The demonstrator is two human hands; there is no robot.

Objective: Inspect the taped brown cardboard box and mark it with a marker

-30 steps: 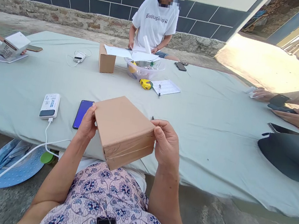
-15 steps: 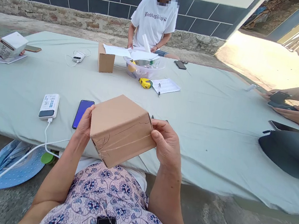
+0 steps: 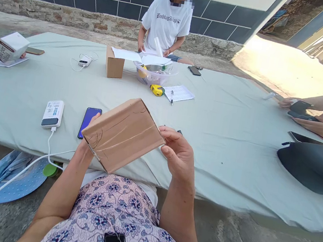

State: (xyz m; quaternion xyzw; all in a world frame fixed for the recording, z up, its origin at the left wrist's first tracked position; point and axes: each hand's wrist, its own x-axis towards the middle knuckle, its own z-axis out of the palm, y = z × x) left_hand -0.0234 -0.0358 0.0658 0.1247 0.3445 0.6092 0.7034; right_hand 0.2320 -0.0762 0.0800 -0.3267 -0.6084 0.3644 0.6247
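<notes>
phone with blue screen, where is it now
In the head view, the phone lies left of centre on the table, between the white power bank and the held cardboard box, by the left hand.

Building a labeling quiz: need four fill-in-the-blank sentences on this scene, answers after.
1. The left hand holds a brown cardboard ____.
2. In this view, the phone nearest that hand lies to the ____ of the white power bank.
3. The tape measure near the plastic basin is mostly ____ in color.
4. On the printed sheet beside the tape measure lies a ____.

Missing words: box; right; yellow; pen.
</notes>
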